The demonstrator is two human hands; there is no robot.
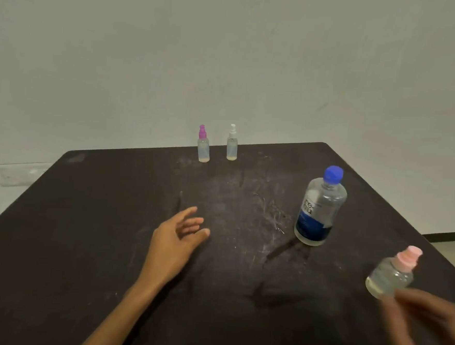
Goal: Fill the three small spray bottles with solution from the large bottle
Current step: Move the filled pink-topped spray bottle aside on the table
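Blurred, right hand (426, 318) by pink-capped spray bottle (391, 275); grip unclear

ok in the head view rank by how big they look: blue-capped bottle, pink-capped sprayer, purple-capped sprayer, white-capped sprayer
1. Blue-capped bottle, clearly largest.
2. Pink-capped sprayer, though it sits nearest the camera, which inflates it.
3. Purple-capped sprayer and white-capped sprayer: side by side at the far edge, they look alike, so no ranking between them.

At twelve o'clock, one clear spray bottle (203, 146) wears a magenta top, its neighbour (232, 145) white. The large bottle (320, 208) at two o'clock has a blue cap and label; at four o'clock, a pink-topped bottle (391, 274). The table (95, 230) is black, scuffed white.
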